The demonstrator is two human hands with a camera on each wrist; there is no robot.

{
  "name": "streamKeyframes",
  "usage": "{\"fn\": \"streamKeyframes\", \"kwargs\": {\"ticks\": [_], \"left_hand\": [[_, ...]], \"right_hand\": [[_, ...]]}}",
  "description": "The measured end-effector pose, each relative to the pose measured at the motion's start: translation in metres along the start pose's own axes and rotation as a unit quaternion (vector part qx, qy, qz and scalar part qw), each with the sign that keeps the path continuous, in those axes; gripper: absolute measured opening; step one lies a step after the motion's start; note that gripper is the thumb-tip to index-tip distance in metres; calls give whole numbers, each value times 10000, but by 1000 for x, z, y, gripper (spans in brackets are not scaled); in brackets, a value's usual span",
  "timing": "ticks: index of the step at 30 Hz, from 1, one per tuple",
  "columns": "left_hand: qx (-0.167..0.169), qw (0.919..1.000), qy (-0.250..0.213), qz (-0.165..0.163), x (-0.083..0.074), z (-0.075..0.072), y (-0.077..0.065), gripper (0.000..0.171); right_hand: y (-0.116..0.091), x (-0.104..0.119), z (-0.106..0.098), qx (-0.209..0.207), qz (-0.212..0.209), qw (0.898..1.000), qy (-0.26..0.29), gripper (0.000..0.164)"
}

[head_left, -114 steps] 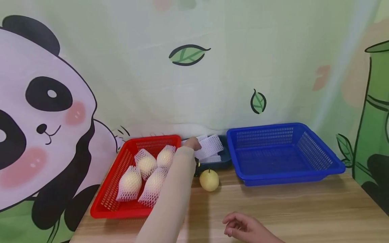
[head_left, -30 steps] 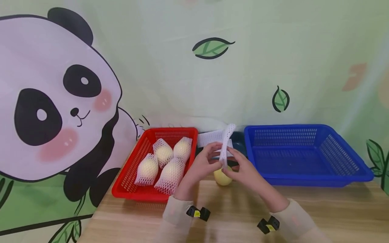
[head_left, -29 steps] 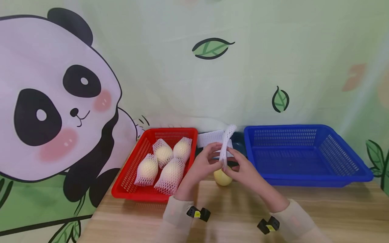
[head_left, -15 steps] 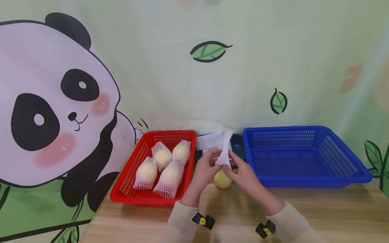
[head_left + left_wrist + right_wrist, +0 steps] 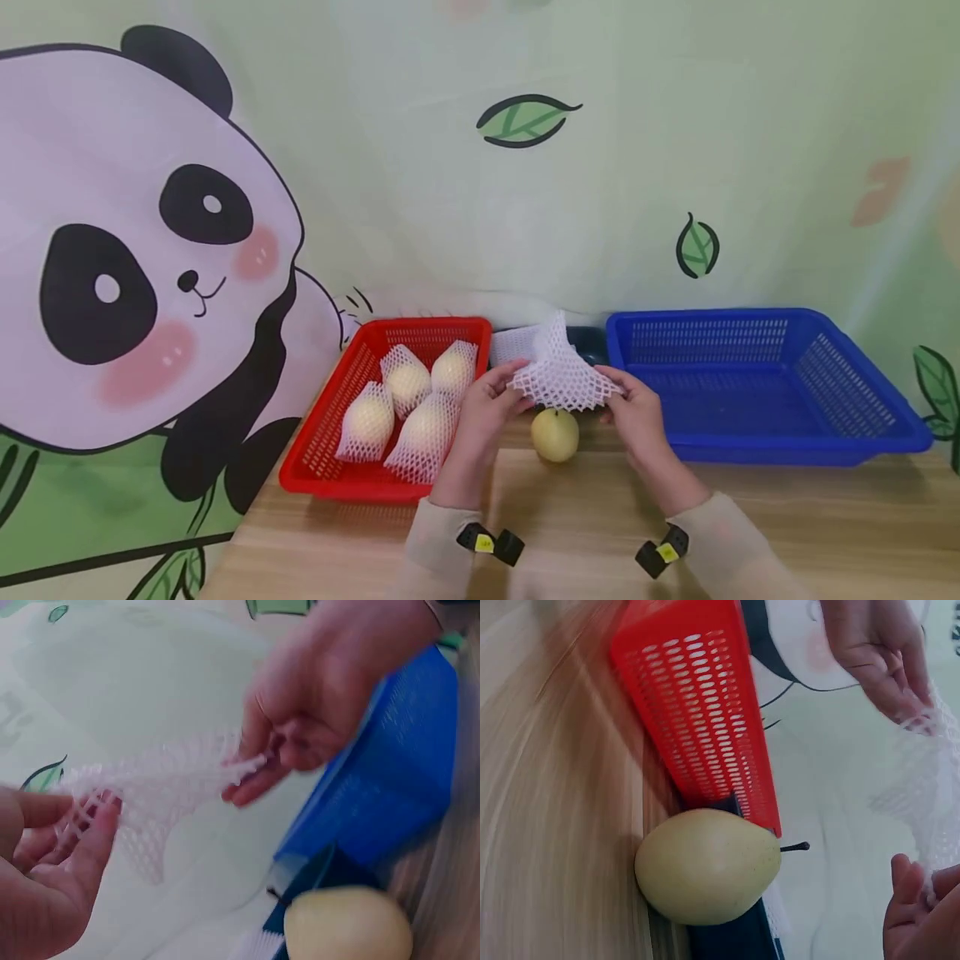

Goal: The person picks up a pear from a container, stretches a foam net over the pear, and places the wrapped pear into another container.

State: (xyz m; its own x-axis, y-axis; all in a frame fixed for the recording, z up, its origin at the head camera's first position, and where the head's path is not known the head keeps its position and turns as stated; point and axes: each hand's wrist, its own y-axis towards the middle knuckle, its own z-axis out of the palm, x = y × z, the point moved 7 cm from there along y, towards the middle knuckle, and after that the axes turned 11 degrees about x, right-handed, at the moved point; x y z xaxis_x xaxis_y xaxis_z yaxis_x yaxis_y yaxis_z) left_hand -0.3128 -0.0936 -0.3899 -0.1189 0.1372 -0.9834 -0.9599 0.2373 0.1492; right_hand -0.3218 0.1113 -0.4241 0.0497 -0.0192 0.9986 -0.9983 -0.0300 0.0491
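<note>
Stretched wide between both hands is a white foam fruit net [image 5: 564,375], its mouth spread and its narrow end pointing up. My left hand [image 5: 485,410] pinches its left edge, and my right hand [image 5: 637,415] pinches the right edge. Just below the net a bare yellow pear [image 5: 555,435] stands upright on the table, stem up. In the right wrist view the pear [image 5: 709,866] shows its dark stem, apart from the net. The left wrist view has the net [image 5: 172,776] pulled taut between the fingertips of both hands.
To the left, a red basket [image 5: 352,490] holds several pears in foam nets [image 5: 367,422]. A blue basket [image 5: 765,446] stands on the right. Between them sits a dark teal tray [image 5: 587,343] with more flat foam nets [image 5: 512,343]. A printed cloth [image 5: 637,167] hangs behind the table [image 5: 570,533].
Earlier my left arm reached into the teal tray while my right hand lay near the table front. Both hands then held the net narrow; now they have moved apart and spread its mouth.
</note>
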Motion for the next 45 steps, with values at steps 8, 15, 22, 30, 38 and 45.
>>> {"fn": "streamKeyframes", "kwargs": {"ticks": [8, 15, 22, 30, 38, 45], "left_hand": [[803, 8760, 4716, 615, -12, 15, -15, 19], [894, 7367, 6652, 828, 1, 26, -23, 21], [1033, 6778, 7234, 817, 12, 39, -32, 26], [107, 5738, 8071, 1387, 30, 46, -41, 21], [309, 6430, 7609, 810, 31, 46, -26, 28], [395, 6755, 7340, 578, 37, 45, -12, 15]], "right_hand": [[-5, 3, 6, 1049, -80, 9876, 1165, 32], [-31, 16, 24, 2227, -2008, 9295, -2148, 11], [-55, 17, 47, 2076, -3837, 7057, -5582, 20], [-53, 3, 48, 1755, -3423, 5933, -7071, 25], [-48, 13, 50, 626, -3668, 6153, -6949, 40], [-32, 4, 57, 637, -3308, 6537, -6777, 40]]}}
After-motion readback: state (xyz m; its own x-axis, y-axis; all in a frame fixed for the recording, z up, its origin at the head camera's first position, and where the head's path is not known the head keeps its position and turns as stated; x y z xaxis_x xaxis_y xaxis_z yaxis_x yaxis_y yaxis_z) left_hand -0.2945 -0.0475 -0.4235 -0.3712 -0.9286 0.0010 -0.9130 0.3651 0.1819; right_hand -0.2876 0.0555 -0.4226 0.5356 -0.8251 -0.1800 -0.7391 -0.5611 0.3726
